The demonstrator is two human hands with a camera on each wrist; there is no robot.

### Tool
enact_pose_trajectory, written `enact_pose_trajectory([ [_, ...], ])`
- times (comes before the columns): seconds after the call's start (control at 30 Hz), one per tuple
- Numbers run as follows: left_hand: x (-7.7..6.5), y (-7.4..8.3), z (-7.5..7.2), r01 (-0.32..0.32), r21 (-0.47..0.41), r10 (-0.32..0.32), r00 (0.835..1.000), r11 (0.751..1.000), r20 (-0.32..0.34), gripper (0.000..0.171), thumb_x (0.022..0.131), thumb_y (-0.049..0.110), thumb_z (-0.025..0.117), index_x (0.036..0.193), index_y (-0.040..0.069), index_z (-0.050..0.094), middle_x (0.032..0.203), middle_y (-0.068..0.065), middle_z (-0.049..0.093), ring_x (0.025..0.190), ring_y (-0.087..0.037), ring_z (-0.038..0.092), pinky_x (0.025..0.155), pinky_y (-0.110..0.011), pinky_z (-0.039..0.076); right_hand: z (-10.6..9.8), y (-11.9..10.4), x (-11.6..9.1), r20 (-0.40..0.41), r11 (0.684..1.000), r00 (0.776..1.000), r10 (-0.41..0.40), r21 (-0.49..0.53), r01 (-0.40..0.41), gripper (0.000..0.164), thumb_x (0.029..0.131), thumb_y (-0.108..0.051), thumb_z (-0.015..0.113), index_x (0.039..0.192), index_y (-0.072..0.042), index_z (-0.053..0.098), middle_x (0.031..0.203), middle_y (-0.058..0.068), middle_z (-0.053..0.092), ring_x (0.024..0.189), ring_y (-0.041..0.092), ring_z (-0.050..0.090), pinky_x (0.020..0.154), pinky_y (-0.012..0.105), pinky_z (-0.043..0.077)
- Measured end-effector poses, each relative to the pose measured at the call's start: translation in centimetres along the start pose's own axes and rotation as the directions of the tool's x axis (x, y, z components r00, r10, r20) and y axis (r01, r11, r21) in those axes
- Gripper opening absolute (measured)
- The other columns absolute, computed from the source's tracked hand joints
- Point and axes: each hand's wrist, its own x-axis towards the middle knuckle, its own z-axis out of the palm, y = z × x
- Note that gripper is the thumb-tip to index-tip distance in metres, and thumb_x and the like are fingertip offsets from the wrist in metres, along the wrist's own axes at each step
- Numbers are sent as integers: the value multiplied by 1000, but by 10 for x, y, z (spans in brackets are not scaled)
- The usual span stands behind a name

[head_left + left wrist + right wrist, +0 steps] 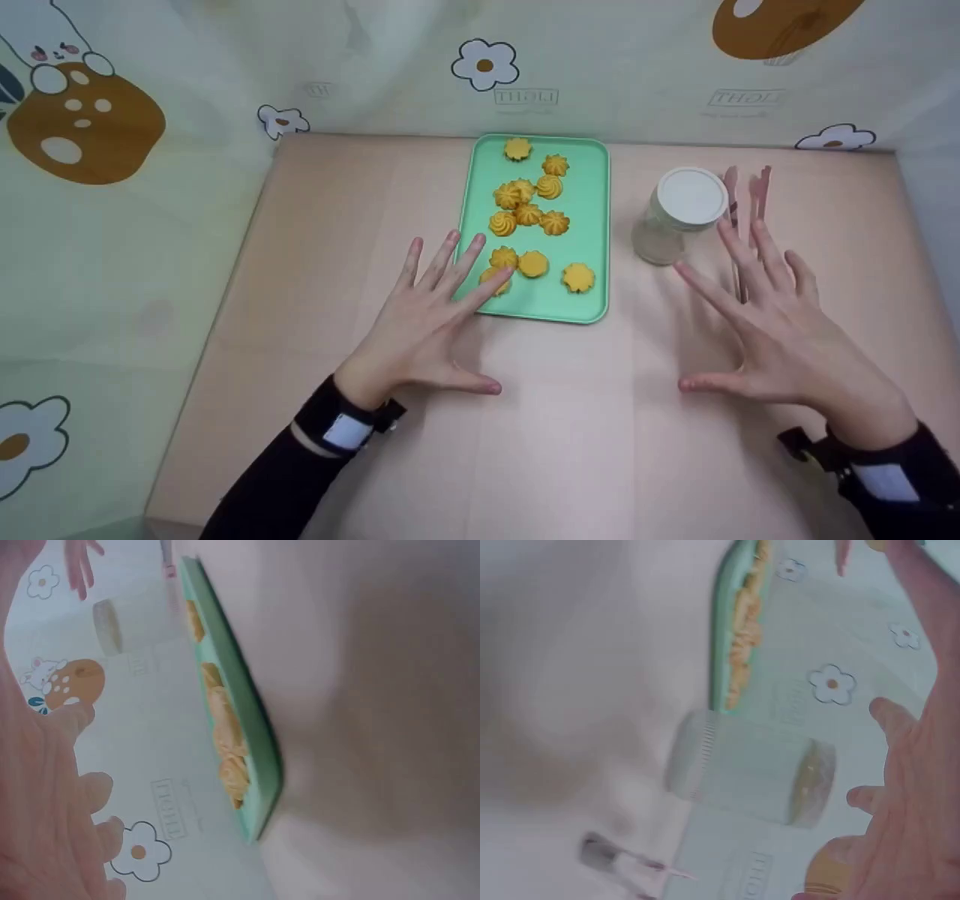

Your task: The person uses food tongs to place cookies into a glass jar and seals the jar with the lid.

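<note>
My left hand (424,322) is held with fingers spread, its fingertips over the lower left part of a green tray (555,304). Golden cookies (555,223), several of them ridged or swirled, lie on the tray, a few partly covered by that hand's fingers in the head view. Spread in the same way, my right hand (787,341) is close to a clear jar (660,240) with a white lid (691,196). The jar stands upright and looks empty. Behind the right fingers lies a slim two-armed utensil like tongs (761,191), partly hidden. Neither hand holds anything.
The pale pinkish table (555,435) extends in front of the tray and to both sides. A light patterned cloth (390,67) with flowers and brown shapes hangs along the back and left. Black bands with cameras (349,424) circle both wrists.
</note>
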Motion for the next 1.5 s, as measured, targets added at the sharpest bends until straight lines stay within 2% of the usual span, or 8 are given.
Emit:
enact_pose_trajectory([
  [0.17, 21, 3, 0, 36, -21, -36, 999, 999, -15, 132, 73, 109, 43, 177, 33, 14, 183, -17, 9, 168, -42, 4, 129, -76, 5, -9, 9, 23, -65, 999, 997, 46, 20, -44, 122, 78, -98, 61, 175, -33, 24, 183, 16, -5, 166, 50, -6, 113, 91, 20],
  [0.37, 48, 8, 0, 94, -81, -93, 996, 992, 19, 131, 75, 108, 43, 177, 34, 9, 183, -14, 0, 168, -40, -1, 130, -74, 0, -7, 21, 57, -85, 978, 977, 194, 92, -186, 128, 79, -62, 91, 177, -25, 16, 183, 19, -1, 165, 54, 2, 116, 89, 21],
  [0.53, 64, 16, -2, 137, -127, -129, 989, 982, 71, 129, 78, 104, 48, 177, 33, 8, 183, -13, -6, 168, -41, 1, 130, -72, -4, 4, 29, 81, -155, 942, 941, 300, 202, -267, 118, 87, -50, 91, 175, -17, 20, 180, 24, 11, 162, 56, 15, 131, 72, 9],
  [0.63, 69, 24, -5, 150, -164, -134, 986, 975, 100, 126, 81, 101, 50, 177, 29, 12, 183, -14, -1, 168, -42, 6, 131, -71, -4, 16, 32, 90, -243, 931, 913, 328, 246, -269, 110, 91, -46, 88, 173, -10, 24, 174, 27, 24, 160, 51, 25, 135, 56, 1],
  [0.77, 71, 35, -8, 130, -204, -111, 989, 970, 101, 123, 83, 100, 48, 176, 25, 21, 183, -16, 5, 168, -40, 8, 132, -69, -4, 31, 32, 95, -349, 934, 881, 320, 270, -233, 102, 93, -44, 86, 169, -5, 30, 165, 29, 37, 155, 46, 36, 136, 51, -4],
  [1.07, 72, 49, -5, 78, -228, -61, 995, 971, 77, 106, 94, 90, 47, 172, 18, 35, 181, -19, 15, 167, -40, 12, 133, -68, 1, 41, 31, 94, -378, 935, 876, 300, 299, -191, 94, 94, -40, 84, 167, -5, 35, 161, 30, 42, 150, 48, 41, 134, 53, -8],
  [1.33, 77, 48, 3, 71, -244, -62, 997, 967, 43, 101, 97, 86, 50, 168, 15, 40, 179, -21, 24, 164, -43, 24, 132, -69, 13, 46, 27, 96, -339, 870, 850, 404, 429, -243, 93, 95, -32, 85, 167, -1, 34, 152, 33, 43, 142, 45, 43, 123, 68, 34],
  [1.5, 79, 45, 9, 80, -269, -75, 997, 960, 27, 95, 99, 79, 56, 165, 12, 43, 177, -23, 28, 160, -47, 34, 131, -69, 20, 43, 22, 100, -315, 840, 834, 452, 464, -280, 93, 97, -34, 85, 167, 0, 35, 152, 32, 42, 142, 45, 42, 121, 69, 36],
])
